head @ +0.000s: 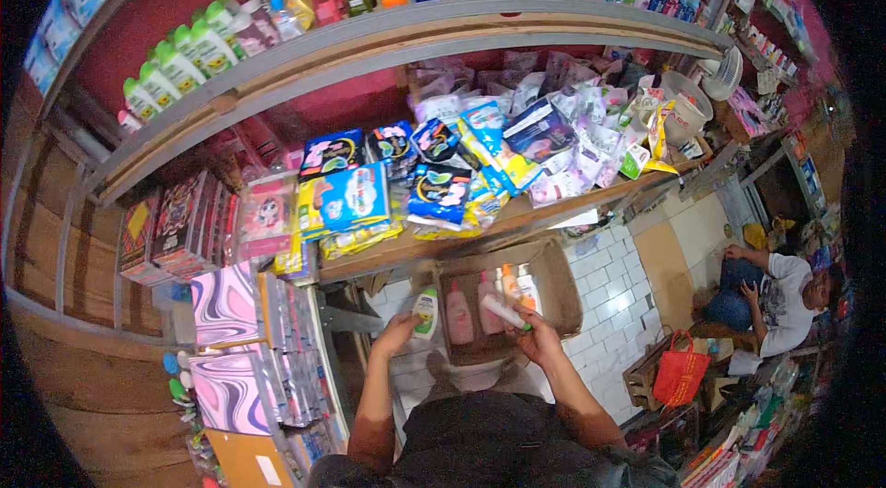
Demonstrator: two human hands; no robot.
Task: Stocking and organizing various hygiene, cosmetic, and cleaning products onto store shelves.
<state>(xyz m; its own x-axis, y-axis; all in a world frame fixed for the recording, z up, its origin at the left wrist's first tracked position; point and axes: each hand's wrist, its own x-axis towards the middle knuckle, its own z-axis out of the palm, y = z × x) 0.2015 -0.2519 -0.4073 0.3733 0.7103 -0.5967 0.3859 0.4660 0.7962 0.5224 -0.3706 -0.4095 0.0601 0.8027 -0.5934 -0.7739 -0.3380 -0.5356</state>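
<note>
My left hand (396, 336) grips a green-and-white lotion bottle (426, 313) at the left side of an open cardboard box (477, 351). In my right hand (540, 343) is a white bottle with a green cap (504, 310), held tilted over the box's right half. Inside the box stand pink bottles (458, 315), an orange bottle (510, 280) and a white bottle with an orange label (528, 287). My right hand and its bottle hide part of the contents. The box rests on the tiled floor (609, 280).
Ahead, a wooden counter (374, 263) bears plastic packs (346, 197) and white pouches (588, 149). Above it, a shelf (415, 21) holds green-capped bottles (173, 66). Notebooks (228, 384) are stacked at left. A seated person (782, 301) is at right, near a red woven bag (682, 370).
</note>
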